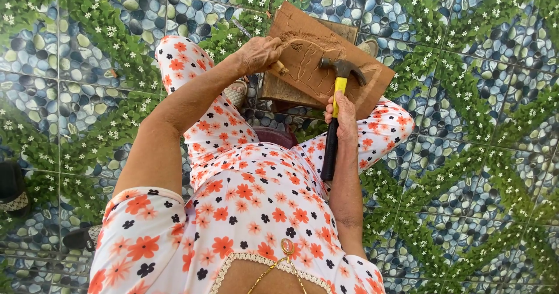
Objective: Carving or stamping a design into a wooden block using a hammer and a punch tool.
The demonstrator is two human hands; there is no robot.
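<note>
A brown wooden board (314, 67) with a carved figure leans on my knees, over a second board behind it. My left hand (256, 54) is shut on a wooden-handled chisel (280, 68), its tip set against the carving. My right hand (343, 118) grips a claw hammer (338, 90) with a yellow and black handle; the steel head hovers over the board just right of the chisel. I sit in white clothing printed with orange and black flowers.
The floor (466, 154) is tiled with a pebble and green leaf pattern. A dark sandal (13, 189) lies at the left edge and another dark shoe (81, 237) near my left elbow. A maroon stool edge (273, 135) shows between my legs.
</note>
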